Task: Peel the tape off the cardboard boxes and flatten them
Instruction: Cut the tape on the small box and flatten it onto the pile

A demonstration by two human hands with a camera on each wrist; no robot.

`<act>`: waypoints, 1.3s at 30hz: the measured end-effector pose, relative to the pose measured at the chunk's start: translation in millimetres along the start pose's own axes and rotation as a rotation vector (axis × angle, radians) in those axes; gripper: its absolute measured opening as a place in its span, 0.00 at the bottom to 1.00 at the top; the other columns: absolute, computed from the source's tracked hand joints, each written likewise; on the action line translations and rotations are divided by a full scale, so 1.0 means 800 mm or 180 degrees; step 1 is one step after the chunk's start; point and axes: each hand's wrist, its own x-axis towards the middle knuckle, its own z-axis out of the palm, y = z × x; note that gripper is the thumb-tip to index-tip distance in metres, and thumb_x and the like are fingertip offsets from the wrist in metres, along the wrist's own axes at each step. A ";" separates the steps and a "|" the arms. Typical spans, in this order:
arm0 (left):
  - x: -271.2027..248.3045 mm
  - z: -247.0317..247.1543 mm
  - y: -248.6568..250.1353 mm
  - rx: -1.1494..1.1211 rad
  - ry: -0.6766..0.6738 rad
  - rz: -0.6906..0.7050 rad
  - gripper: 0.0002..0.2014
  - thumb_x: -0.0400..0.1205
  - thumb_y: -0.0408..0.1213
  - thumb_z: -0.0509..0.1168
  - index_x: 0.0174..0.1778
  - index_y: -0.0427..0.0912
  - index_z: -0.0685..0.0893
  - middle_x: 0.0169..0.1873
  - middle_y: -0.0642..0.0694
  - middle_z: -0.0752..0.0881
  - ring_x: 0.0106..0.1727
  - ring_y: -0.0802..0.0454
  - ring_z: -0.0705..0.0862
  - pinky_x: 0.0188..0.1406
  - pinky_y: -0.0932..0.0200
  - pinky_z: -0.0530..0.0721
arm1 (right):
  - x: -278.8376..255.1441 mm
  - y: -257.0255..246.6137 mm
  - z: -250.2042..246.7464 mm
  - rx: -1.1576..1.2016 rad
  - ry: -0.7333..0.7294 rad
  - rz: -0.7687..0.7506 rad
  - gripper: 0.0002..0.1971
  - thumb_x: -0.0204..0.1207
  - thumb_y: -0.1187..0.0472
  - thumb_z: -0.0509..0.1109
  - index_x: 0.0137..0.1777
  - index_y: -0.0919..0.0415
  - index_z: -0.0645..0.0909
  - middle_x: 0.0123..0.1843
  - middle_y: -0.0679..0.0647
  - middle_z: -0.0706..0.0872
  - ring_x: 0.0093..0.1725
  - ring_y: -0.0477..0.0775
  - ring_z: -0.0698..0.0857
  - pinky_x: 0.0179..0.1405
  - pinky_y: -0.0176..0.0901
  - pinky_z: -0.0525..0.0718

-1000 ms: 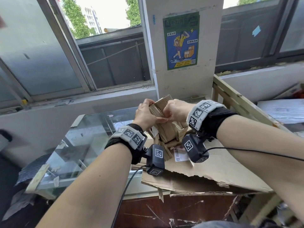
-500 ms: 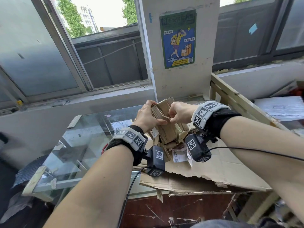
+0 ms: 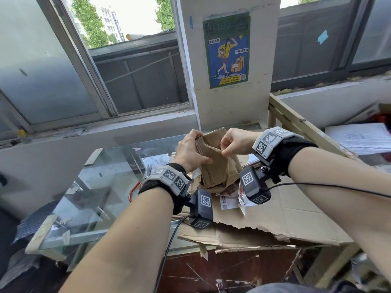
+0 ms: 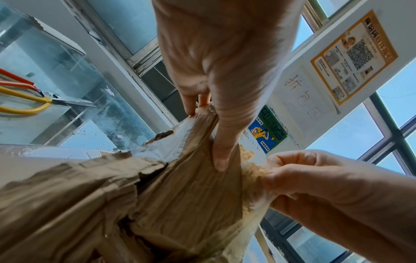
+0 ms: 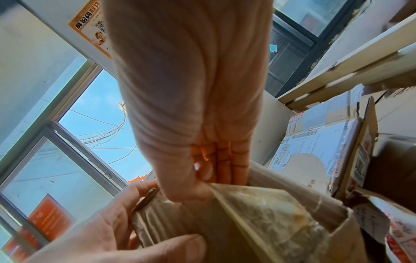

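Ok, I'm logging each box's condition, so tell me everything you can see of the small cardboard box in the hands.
The small cardboard box is brown corrugated board, creased and torn at its lower edges, partly collapsed. It is held roughly upright above a flattened cardboard sheet. The left hand grips its left side, thumb across the front. The right hand pinches a clear tape strip partly peeled from its face, fibres stuck to it.

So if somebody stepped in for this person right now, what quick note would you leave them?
Left hand grips the small crumpled brown cardboard box, held up above the big flattened cardboard sheet.
Right hand pinches a strip of clear tape, partly lifted off the box.
Left: pull the tape free, then flatten this box.
Yellow-handled scissors lie on the glass table.
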 end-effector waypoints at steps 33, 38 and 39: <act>-0.007 0.004 0.013 -0.0066 -0.0030 -0.0209 0.32 0.68 0.39 0.81 0.65 0.50 0.73 0.63 0.43 0.78 0.67 0.43 0.73 0.69 0.45 0.73 | -0.008 -0.013 0.018 -0.1153 0.0855 -0.0255 0.17 0.76 0.51 0.72 0.61 0.59 0.82 0.63 0.58 0.75 0.65 0.56 0.73 0.57 0.44 0.73; -0.007 0.006 0.011 -0.0048 -0.0082 -0.0259 0.34 0.68 0.40 0.81 0.67 0.52 0.72 0.64 0.43 0.78 0.68 0.43 0.73 0.69 0.45 0.73 | -0.004 -0.016 0.020 -0.1163 0.0783 -0.0264 0.13 0.78 0.57 0.69 0.59 0.60 0.84 0.64 0.60 0.73 0.67 0.58 0.69 0.65 0.46 0.71; -0.007 0.007 0.011 -0.0032 -0.0086 -0.0242 0.34 0.68 0.41 0.81 0.67 0.51 0.72 0.64 0.43 0.78 0.68 0.43 0.72 0.70 0.45 0.73 | -0.003 -0.015 0.020 -0.1133 0.0767 -0.0232 0.12 0.77 0.57 0.69 0.58 0.61 0.84 0.64 0.61 0.73 0.66 0.59 0.70 0.63 0.46 0.71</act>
